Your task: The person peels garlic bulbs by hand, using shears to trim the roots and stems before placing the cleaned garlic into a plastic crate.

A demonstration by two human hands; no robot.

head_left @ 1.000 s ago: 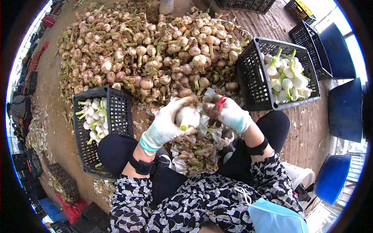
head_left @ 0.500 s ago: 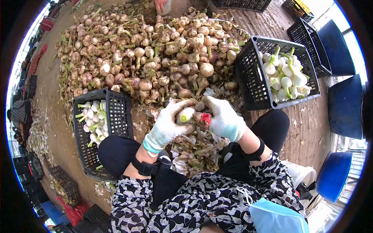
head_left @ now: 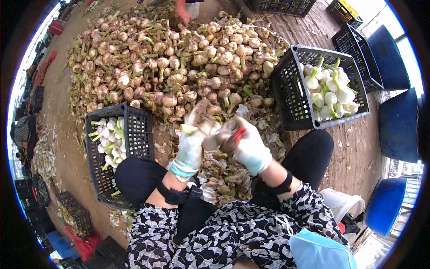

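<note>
My gloved left hand (head_left: 190, 145) is closed round a garlic bulb, whose cut green stem (head_left: 188, 129) sticks out to the left. Against the bulb works my gloved right hand (head_left: 251, 149), closed on a small red-handled tool (head_left: 238, 134); motion smears its working end, so its kind does not show. Both hands are close together above a heap of peeled-off garlic skins (head_left: 226, 177) between my knees. Just beyond them spreads a large pile of unpeeled garlic (head_left: 148, 67).
A black crate (head_left: 286, 85) of clean white garlic stands at the right, and another crate (head_left: 138, 134) with smaller clean bulbs at the left. Another person's hand (head_left: 182, 15) reaches into the pile's far edge. Blue tubs (head_left: 385, 204) and a white bucket (head_left: 342, 204) are on the right.
The left hand has turned the bulb so its stem points left instead of toward me. The right hand has shifted slightly left with the tool. The other person's hand has moved lower.
</note>
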